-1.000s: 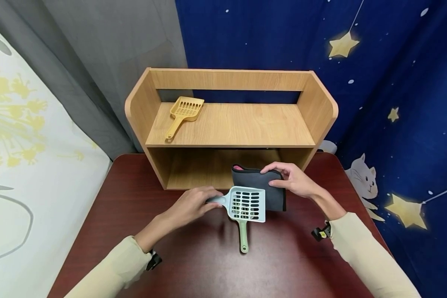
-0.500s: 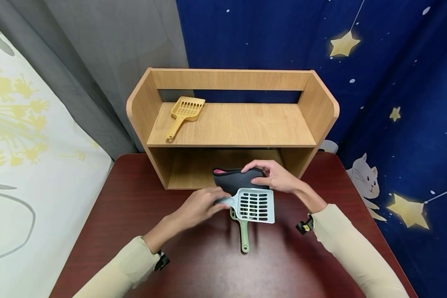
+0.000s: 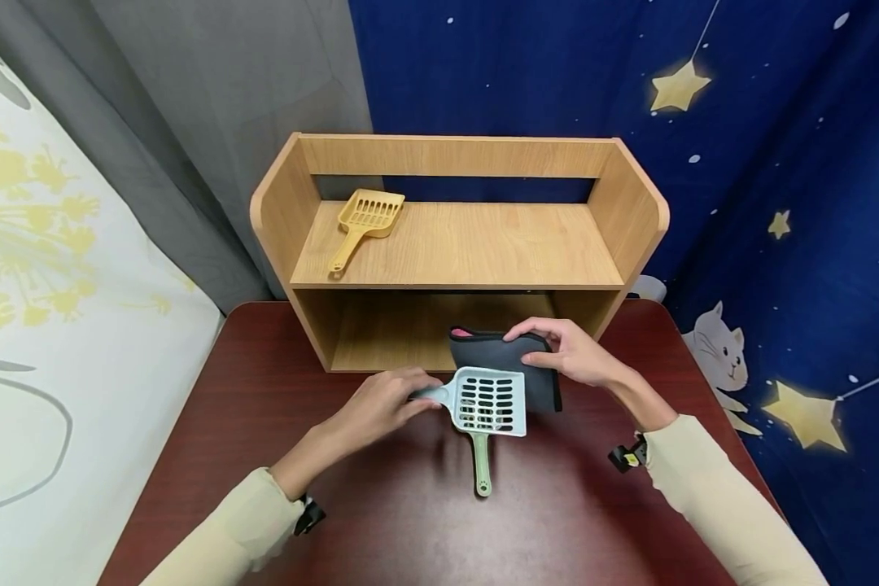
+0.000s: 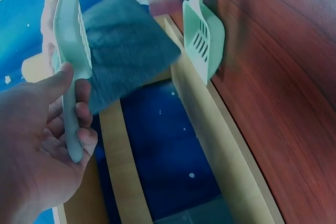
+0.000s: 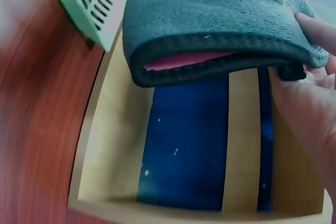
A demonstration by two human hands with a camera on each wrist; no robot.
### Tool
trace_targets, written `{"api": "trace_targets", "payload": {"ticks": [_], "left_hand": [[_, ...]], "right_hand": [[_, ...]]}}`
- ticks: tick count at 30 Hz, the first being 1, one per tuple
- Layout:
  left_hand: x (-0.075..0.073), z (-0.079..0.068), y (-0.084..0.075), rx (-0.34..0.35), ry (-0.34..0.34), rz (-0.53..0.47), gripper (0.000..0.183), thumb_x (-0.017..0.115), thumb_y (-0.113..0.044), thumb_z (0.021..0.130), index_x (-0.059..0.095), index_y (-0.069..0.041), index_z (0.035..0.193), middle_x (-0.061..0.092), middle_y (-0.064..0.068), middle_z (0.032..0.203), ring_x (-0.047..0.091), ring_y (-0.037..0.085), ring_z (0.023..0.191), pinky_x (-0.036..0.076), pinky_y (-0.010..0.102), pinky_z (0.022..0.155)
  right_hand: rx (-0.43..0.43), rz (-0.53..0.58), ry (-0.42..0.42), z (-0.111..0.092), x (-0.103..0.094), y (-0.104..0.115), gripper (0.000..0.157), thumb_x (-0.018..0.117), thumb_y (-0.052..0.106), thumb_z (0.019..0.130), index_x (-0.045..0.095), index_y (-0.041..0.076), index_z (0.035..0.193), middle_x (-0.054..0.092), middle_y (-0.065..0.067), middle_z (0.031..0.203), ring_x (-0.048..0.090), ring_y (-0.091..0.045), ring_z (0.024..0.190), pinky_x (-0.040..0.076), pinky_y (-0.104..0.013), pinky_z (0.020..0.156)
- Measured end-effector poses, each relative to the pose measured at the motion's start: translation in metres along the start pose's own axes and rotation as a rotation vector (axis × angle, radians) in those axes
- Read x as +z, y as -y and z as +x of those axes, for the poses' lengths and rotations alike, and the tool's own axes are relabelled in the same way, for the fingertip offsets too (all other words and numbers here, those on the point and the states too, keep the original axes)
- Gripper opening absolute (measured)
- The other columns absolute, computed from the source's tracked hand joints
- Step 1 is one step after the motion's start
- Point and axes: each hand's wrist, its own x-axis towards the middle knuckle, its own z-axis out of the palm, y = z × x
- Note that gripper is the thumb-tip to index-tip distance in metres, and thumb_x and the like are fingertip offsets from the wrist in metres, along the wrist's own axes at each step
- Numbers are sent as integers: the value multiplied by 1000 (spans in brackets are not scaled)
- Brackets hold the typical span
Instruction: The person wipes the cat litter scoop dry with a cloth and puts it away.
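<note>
My left hand (image 3: 384, 404) grips the handle of a light blue slotted litter scoop (image 3: 448, 396), held over the table with its blade pointing right. In the left wrist view, the thumb presses one side of that handle and the fingers curl round the other. A folded dark grey cloth (image 3: 494, 352) with a pink inside is pinched at its upper right by my right hand (image 3: 575, 356). The scoop's blade overlaps the cloth in the head view. Below lies a green litter scoop (image 3: 481, 468), its slotted part mostly hidden by the blue one.
A two-tier wooden shelf (image 3: 457, 286) stands at the back of the dark red table (image 3: 593, 505). On its upper tier, at the left, sits a yellow litter scoop (image 3: 350, 242). Curtains (image 3: 498, 73) hang behind.
The cloth in my right hand moved left along the blue scoop, then back right. My left hand shifted the scoop slightly right, then left again. The green and yellow scoops stayed put.
</note>
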Motion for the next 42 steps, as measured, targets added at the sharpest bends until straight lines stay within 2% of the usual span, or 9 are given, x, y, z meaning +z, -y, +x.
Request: {"api": "trace_targets", "payload": {"ticks": [3, 9, 12, 16, 22, 29, 33, 38, 42], "left_hand": [[-1, -2, 3, -12, -12, -3, 24, 73, -24, 88, 71, -16, 111, 67, -12, 97, 59, 2, 83, 51, 28, 72], [-3, -6, 8, -11, -53, 14, 22, 73, -22, 89, 71, -13, 109, 67, -9, 96, 58, 4, 80, 51, 29, 70], [-3, -7, 11, -21, -88, 9, 22, 73, -21, 88, 71, -10, 108, 68, -6, 95, 58, 6, 77, 50, 29, 68], [-1, -7, 13, -46, -128, -26, 23, 73, -20, 88, 70, -7, 107, 67, -4, 93, 57, 7, 75, 49, 28, 67], [3, -4, 12, -36, -179, -82, 23, 74, -17, 87, 69, -6, 107, 67, -4, 92, 56, 8, 74, 47, 27, 66], [9, 0, 9, -34, -215, -191, 24, 74, -17, 88, 71, -8, 109, 64, -6, 91, 54, 6, 75, 49, 28, 65], [10, 2, 6, -37, -222, -244, 24, 74, -16, 87, 71, -8, 110, 66, -6, 94, 57, 5, 79, 50, 25, 69], [12, 3, 4, -32, -235, -266, 26, 74, -16, 87, 71, -7, 112, 67, -4, 96, 58, 6, 82, 50, 24, 71], [12, 3, 3, -30, -240, -258, 27, 74, -17, 87, 71, -7, 112, 67, -3, 95, 57, 6, 80, 49, 23, 69]], "right_hand": [[33, 35, -59, -9, -5, 0, 34, 70, 4, 89, 64, 9, 122, 64, -11, 117, 61, -21, 95, 50, -26, 80], [100, 120, -178, -21, -7, 4, 39, 71, 6, 89, 60, 5, 126, 62, -13, 117, 61, -20, 94, 52, -28, 78], [163, 263, -240, -25, -6, 6, 43, 70, 4, 89, 56, 2, 130, 62, -12, 113, 64, -19, 92, 55, -29, 75], [253, 539, -312, -31, -1, 12, 51, 67, -1, 90, 48, -1, 137, 63, -11, 115, 68, -21, 94, 57, -35, 76], [273, 783, -374, -33, 16, 19, 52, 61, -4, 92, 45, 2, 141, 60, -8, 126, 67, -21, 104, 56, -37, 82], [263, 898, -425, -23, 41, 15, 47, 58, -3, 95, 46, 4, 139, 62, -7, 124, 66, -19, 105, 55, -35, 84], [263, 953, -431, -14, 60, 9, 40, 49, -6, 96, 48, 5, 135, 66, -7, 117, 68, -18, 100, 56, -32, 79], [253, 1027, -449, -3, 84, 2, 35, 37, -4, 99, 55, 13, 124, 69, -4, 108, 66, -14, 97, 55, -30, 79], [255, 1051, -483, 4, 94, 1, 32, 36, -2, 100, 56, 13, 120, 68, -1, 105, 64, -12, 97, 54, -29, 82]]}}
